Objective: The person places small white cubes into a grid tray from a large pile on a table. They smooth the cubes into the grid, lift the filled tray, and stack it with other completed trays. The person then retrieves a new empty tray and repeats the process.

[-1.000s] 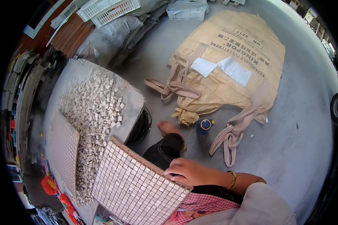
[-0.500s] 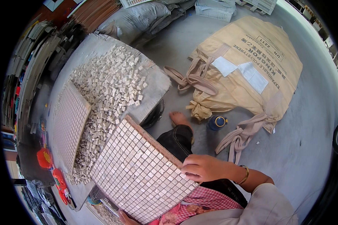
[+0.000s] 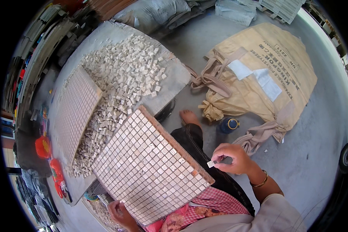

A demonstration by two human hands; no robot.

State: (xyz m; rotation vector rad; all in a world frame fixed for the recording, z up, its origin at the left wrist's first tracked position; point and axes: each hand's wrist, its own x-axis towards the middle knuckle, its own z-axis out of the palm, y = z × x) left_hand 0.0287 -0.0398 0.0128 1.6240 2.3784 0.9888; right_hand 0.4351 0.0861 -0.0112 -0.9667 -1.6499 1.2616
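Board [image 3: 147, 166]: over the lap, tiled face up, long axis running upper left to lower right
Right fingers [image 3: 219, 157]: pinching one tile [image 3: 210, 164], just beyond the board's right edge
Left fingers [image 3: 115, 207]: curled by its lower left edge; grip, cannot tell
Bench [image 3: 174, 75]: grey, bearing heaped tiles [image 3: 123, 73]
Floor [image 3: 301, 147]: grey; sack [image 3: 270, 50], blue bottle [image 3: 227, 125]

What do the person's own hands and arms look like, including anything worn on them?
The right hand is bare, with a gold-coloured bangle at its wrist and a loose, pale sleeve above. The left hand is ungloved.
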